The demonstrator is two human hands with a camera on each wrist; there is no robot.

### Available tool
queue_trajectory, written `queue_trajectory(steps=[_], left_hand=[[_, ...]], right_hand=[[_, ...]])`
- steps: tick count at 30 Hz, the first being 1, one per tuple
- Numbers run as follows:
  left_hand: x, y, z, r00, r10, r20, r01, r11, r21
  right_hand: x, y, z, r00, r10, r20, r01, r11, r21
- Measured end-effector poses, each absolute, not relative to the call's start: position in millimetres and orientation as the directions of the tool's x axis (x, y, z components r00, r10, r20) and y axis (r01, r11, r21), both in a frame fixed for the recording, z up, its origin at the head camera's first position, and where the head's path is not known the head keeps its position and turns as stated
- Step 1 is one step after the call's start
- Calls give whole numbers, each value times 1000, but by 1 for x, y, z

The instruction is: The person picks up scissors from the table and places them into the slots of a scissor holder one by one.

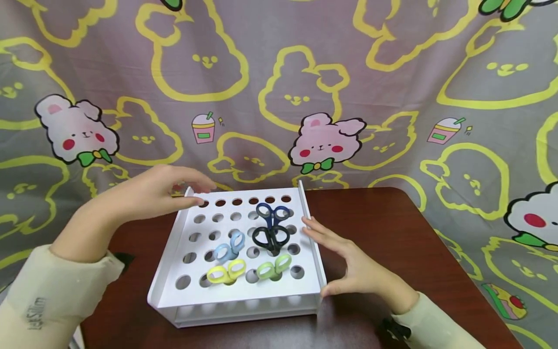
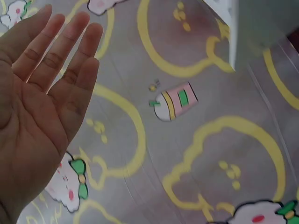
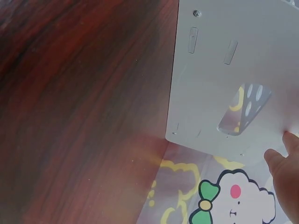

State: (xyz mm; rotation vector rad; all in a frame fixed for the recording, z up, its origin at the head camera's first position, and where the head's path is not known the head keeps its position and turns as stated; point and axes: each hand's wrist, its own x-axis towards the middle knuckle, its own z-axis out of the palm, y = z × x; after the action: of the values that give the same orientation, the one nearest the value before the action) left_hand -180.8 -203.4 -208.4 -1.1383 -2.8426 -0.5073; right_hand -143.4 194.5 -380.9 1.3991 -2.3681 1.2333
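Observation:
A white rack (image 1: pixel 218 296) with rows of round holes stands on the table. Several scissors stand handles-up in its holes: dark blue (image 1: pixel 271 222), black (image 1: pixel 272 238), light blue (image 1: pixel 232 249), yellow (image 1: pixel 227 277) and green (image 1: pixel 273 269). My left hand (image 1: pixel 150 194) is at the rack's far left corner, its fingers relaxed and loosely bent; the left wrist view shows its palm (image 2: pixel 37 112) holding nothing. My right hand (image 1: pixel 355 264) lies along the rack's right side, fingertips touching the panel. In the right wrist view, fingers (image 3: pixel 286 175) reach that side panel (image 3: pixel 205 88), which has a slot cut through it.
The rack sits on a dark reddish-brown wooden table (image 1: pixel 362 218). Behind it hangs a grey curtain (image 1: pixel 383 43) printed with yellow outlines and cartoon rabbits. A pale object (image 1: pixel 77 338) shows at the lower left edge.

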Motion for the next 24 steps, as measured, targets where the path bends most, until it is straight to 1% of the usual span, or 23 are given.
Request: queue_trajectory(steps=[3, 8, 11, 14, 18, 20, 24], left_hand=[[-176, -217, -211, -752, 631, 193, 658, 700, 276], [-169, -244, -220, -737, 602, 306, 670, 710, 218], [-164, -260, -225, -755, 563, 335, 640, 743, 195], [-158, -274, -230, -773, 518, 365, 612, 760, 217], [-150, -291, -240, -778, 472, 415, 597, 760, 256], [-146, -300, -245, -797, 441, 412, 569, 777, 268], [-138, -317, -257, -872, 346, 345, 451, 843, 295]], right_hand=[[-143, 195, -380, -562, -675, 478, -778, 235, -583], [-143, 195, -380, -560, -680, 474, -775, 226, -591], [-143, 195, -379, -563, -682, 466, -767, 221, -603], [-143, 194, -379, -564, -684, 463, -764, 219, -607], [-143, 194, -380, -563, -683, 466, -767, 221, -602], [-144, 195, -380, -560, -681, 472, -771, 221, -597], [-144, 195, -381, -555, -678, 482, -779, 220, -587]])
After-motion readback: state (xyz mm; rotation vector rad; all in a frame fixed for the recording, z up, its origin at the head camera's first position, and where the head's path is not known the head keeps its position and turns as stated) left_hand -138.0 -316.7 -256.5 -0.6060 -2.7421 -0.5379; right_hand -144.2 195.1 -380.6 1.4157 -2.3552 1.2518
